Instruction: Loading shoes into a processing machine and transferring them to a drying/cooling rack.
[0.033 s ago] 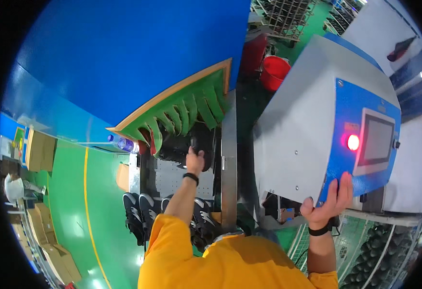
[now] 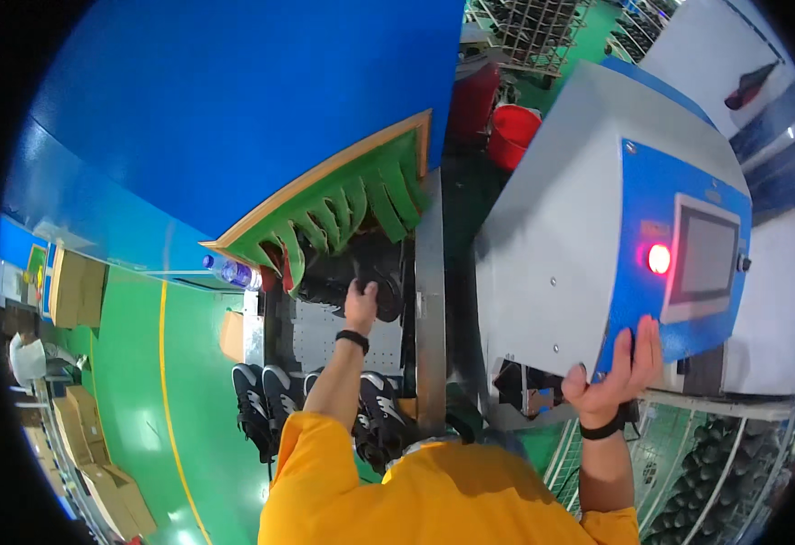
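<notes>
My left hand is closed on a black shoe at the mouth of a blue machine. Green strips hang from the wood-edged opening just beyond it. Other dark shoes lie to the left of that hand, partly hidden under the strips. Against the lower corner of a grey and blue control box rests my right hand, its fingers stretched up the front and its thumb apart. A red lamp glows beside the screen.
Several black shoes with pale trim stand in a row in front of me. A perforated metal plate lies beyond them. At left are a bottle and cardboard boxes. A red bucket and wire racks stand behind.
The shoe in my left hand has turned slightly, and that hand has shifted a little to the left. My right hand stays against the control box.
</notes>
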Demonstrator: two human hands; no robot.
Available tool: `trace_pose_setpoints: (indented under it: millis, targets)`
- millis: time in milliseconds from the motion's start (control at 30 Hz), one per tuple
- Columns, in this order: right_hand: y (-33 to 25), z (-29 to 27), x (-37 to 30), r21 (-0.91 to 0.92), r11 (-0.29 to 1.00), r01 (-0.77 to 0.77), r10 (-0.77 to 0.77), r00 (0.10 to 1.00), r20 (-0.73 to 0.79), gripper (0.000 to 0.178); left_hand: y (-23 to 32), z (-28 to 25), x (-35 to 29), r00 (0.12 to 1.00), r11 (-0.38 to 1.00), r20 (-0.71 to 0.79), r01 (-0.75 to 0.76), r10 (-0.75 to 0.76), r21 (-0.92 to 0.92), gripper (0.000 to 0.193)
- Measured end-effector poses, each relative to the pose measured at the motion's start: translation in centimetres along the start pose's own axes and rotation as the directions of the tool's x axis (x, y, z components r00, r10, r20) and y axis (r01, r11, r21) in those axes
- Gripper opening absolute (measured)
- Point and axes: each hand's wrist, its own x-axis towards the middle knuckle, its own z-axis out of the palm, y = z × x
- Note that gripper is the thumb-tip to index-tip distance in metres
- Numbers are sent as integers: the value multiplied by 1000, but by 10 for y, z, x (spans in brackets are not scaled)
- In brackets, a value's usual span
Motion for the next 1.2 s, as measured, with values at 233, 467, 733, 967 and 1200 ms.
trace_pose_setpoints:
  millis: [233,467,733,967,1200]
  targets:
    - [-44,-25,-32,342,937,-79,57,996,75,68,141,-42,-214,967,886,205,-38,149,-463,62]
    - [-87,-57,-41,710,-114,-695,-1,715,700,107,130,-5,-360,945,820,227,-67,235,-569,71]
    - [-34,-102,-92,728,395,-560,105,815,570,94,156,52,-396,873,862,-5,-480,487,165,37]
    - [25,-127,-117,534,373,-759,231,634,738,86,159,104,-438,503,354,487,-859,714,369,55]
    - [70,-136,-200,369,380,-848,21,407,913,82,159,118,-431,88,277,946,-961,313,-2,17]
